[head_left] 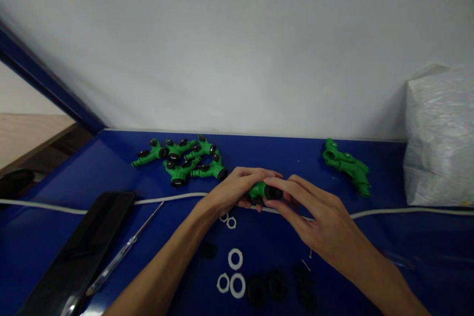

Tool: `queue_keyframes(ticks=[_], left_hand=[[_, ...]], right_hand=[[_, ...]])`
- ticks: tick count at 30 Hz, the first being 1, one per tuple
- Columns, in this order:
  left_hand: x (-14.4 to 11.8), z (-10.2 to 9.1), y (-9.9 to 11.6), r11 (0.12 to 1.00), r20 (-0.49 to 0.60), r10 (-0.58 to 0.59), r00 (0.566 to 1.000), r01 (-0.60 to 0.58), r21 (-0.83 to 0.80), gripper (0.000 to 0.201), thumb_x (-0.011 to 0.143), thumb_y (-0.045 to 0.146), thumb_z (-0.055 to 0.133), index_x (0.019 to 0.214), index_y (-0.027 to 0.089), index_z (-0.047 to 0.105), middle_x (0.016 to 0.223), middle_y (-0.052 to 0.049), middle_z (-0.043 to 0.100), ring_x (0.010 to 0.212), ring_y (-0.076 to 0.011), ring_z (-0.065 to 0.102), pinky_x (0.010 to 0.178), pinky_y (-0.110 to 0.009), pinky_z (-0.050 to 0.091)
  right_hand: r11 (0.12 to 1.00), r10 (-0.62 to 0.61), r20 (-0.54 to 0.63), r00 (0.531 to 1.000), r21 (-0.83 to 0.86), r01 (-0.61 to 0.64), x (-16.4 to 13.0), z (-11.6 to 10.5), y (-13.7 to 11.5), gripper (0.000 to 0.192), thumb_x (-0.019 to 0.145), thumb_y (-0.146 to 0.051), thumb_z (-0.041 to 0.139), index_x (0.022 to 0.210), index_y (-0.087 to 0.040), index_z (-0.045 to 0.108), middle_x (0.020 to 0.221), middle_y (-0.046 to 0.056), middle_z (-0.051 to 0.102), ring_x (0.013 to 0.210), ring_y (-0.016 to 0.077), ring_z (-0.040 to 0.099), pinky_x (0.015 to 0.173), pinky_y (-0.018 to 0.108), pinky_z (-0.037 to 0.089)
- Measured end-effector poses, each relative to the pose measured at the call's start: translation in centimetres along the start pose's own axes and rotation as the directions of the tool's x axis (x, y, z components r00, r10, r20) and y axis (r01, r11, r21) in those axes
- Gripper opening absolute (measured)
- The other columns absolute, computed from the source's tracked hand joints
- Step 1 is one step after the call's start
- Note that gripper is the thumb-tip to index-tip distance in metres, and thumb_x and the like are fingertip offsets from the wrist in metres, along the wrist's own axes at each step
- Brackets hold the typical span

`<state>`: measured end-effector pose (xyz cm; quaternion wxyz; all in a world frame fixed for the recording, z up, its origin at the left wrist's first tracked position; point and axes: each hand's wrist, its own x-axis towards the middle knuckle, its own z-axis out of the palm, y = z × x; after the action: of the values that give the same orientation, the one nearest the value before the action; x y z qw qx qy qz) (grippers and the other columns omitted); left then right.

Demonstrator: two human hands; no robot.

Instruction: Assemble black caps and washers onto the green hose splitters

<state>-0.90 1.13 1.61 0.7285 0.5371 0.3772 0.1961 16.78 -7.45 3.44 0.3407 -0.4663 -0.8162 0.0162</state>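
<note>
Black slab: a dark flat phone-like slab [79, 252] lies at 8 o'clock from your hands, on the blue tabletop [370, 237]
Thin tool: a slim metal rod [124, 249] lies slanted just right of the slab
Cable: a white cable [92, 206] runs across the table from the left edge to the right, passing under your hands
Finished pile: a cluster of green fittings with black caps [183, 160] sits at 10 o'clock from your hands, near the wall
Left hand: your left hand [231, 190] is curled around the left end of the green fitting [259, 190], fingers closed over its top
Fitting: you hold it just above the table, dead centre between both hands, its black end [273, 192] pointing right
White rings: two small ones [227, 220] lie right below your left hand; three bigger ones [233, 274] lie at 6 o'clock
Black parts: dark round pieces [268, 289] lie at 5 o'clock, blurred
Right hand: your right hand [314, 212] pinches the black end with its fingertips
Bare fittings: green fittings without caps [346, 165] lie at 2 o'clock
Bag: a white plastic bag [440, 138] stands at 3 o'clock, against the wall
</note>
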Motion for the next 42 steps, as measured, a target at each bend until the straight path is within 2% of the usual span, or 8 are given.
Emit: queue_keyframes(ticks=[10, 17, 22, 27, 33, 35, 38, 42], left_hand=[[0.0, 0.5, 0.2, 0.997, -0.081, 0.056, 0.995, -0.051, 0.064, 0.047, 0.089, 0.054, 0.062, 0.124, 0.024, 0.074, 0.078, -0.003, 0.07, 0.055, -0.0117, 0.059, 0.047, -0.019, 0.035], [0.1, 0.4, 0.2, 0.997, -0.119, 0.054, 0.991, -0.046, 0.066, 0.044, 0.092, 0.05, 0.055, 0.122, 0.024, 0.075, 0.08, -0.003, 0.069, 0.055, -0.0118, 0.057, 0.048, -0.021, 0.038], [0.4, 0.3, -0.2, 0.993, -0.117, 0.079, 0.99, -0.068, 0.095, 0.041, 0.092, 0.042, 0.054, 0.123, 0.022, 0.074, 0.078, -0.003, 0.068, 0.055, -0.0123, 0.059, 0.046, -0.021, 0.037], [0.4, 0.8, -0.1, 0.978, -0.146, 0.142, 0.979, -0.116, 0.173, 0.041, 0.093, 0.039, 0.051, 0.122, 0.02, 0.074, 0.078, -0.001, 0.066, 0.051, -0.0096, 0.057, 0.044, -0.019, 0.04], [0.3, 1.0, 0.2, 0.971, -0.17, 0.156, 0.973, -0.12, 0.205, 0.041, 0.093, 0.037, 0.052, 0.123, 0.018, 0.073, 0.075, -0.001, 0.065, 0.049, -0.009, 0.057, 0.043, -0.018, 0.041], [0.3, 0.8, 0.3, 0.978, -0.164, 0.115, 0.98, -0.083, 0.192, 0.042, 0.093, 0.038, 0.052, 0.123, 0.018, 0.073, 0.075, -0.002, 0.066, 0.049, -0.0098, 0.058, 0.042, -0.018, 0.04], [0.2, 0.3, 0.3, 0.987, -0.144, 0.058, 0.988, -0.035, 0.158, 0.041, 0.092, 0.038, 0.052, 0.12, 0.018, 0.075, 0.073, -0.002, 0.067, 0.049, -0.0096, 0.057, 0.043, -0.018, 0.04], [0.1, -0.1, 0.3, 0.989, -0.101, 0.022, 0.995, -0.007, 0.15, 0.041, 0.093, 0.038, 0.051, 0.119, 0.018, 0.076, 0.065, -0.001, 0.065, 0.046, -0.009, 0.054, 0.042, -0.017, 0.038]], right_hand=[[0.986, 0.15, -0.103, 0.983, -0.055, -0.156, -0.2, 1.4, -0.9, 0.023, 0.103, -0.039, 0.052, 0.111, -0.018, 0.057, 0.071, 0.0, 0.066, 0.054, 0.014, 0.065, 0.059, 0.025, 0.057], [0.995, 0.018, 0.035, 0.999, -0.094, -0.015, 0.2, 0.7, 0.0, 0.031, 0.103, -0.026, 0.053, 0.133, -0.02, 0.051, 0.101, 0.008, 0.067, 0.09, 0.0225, 0.07, 0.081, 0.036, 0.06], [0.992, -0.006, 0.032, 0.999, -0.124, 0.01, 0.1, 0.8, 0.4, 0.02, 0.103, -0.024, 0.049, 0.123, -0.021, 0.055, 0.094, 0.007, 0.066, 0.077, 0.0209, 0.068, 0.071, 0.034, 0.058], [0.989, 0.144, -0.052, 0.988, -0.034, -0.146, -0.1, 1.2, 0.0, 0.02, 0.102, -0.039, 0.054, 0.106, -0.02, 0.055, 0.076, 0.0, 0.063, 0.061, 0.017, 0.066, 0.06, 0.028, 0.055], [0.92, 0.373, -0.003, 0.928, 0.134, -0.369, 0.0, 1.2, -0.6, 0.02, 0.097, -0.037, 0.064, 0.098, -0.022, 0.051, 0.064, -0.006, 0.06, 0.053, 0.0134, 0.063, 0.052, 0.022, 0.05], [0.937, 0.329, 0.007, 0.944, 0.122, -0.327, -0.1, 1.1, -0.4, 0.019, 0.096, -0.036, 0.065, 0.101, -0.022, 0.052, 0.066, -0.006, 0.061, 0.055, 0.0138, 0.064, 0.053, 0.023, 0.051], [0.988, 0.149, 0.007, 0.989, 0.05, -0.149, 0.0, 1.0, 0.0, 0.025, 0.098, -0.032, 0.062, 0.119, -0.021, 0.055, 0.082, -0.001, 0.065, 0.068, 0.0157, 0.067, 0.066, 0.026, 0.056], [0.999, -0.029, 0.02, 0.999, -0.044, 0.03, 0.1, 1.1, 0.3, 0.024, 0.104, -0.026, 0.05, 0.127, -0.021, 0.055, 0.101, 0.007, 0.068, 0.085, 0.0185, 0.071, 0.074, 0.028, 0.057]])
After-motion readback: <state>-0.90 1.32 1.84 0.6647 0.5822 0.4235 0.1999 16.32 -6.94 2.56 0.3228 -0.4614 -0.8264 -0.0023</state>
